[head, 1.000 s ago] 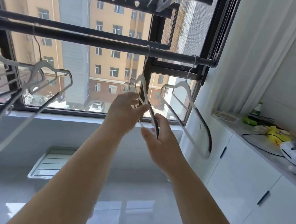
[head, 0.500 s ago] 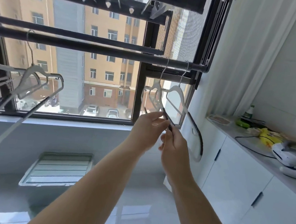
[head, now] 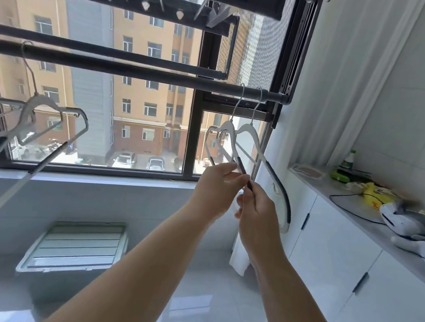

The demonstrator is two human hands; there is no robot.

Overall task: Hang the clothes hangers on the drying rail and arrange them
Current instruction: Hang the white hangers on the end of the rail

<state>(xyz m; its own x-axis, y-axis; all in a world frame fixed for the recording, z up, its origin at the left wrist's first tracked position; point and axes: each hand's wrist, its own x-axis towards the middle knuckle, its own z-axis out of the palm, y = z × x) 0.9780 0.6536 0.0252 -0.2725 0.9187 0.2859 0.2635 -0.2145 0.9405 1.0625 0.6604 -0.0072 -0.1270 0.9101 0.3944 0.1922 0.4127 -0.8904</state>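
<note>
The held hanger (head: 230,147), white with dark grip strips, is hooked on the drying rail (head: 137,68) near its right end, just beside a second hanger (head: 266,164) nearer the rail's end bracket; their hooks sit close together but apart. Its lower arm is pinched by the left hand (head: 216,187) between thumb and fingers, and the right hand (head: 258,210) is closed on the same arm just below. A long bare stretch of rail lies open to the left, as far as another hanger (head: 34,126) near the left edge. To the right, little room is left before the window frame (head: 285,71), curtain (head: 351,78) and cabinet counter (head: 372,225)
</note>
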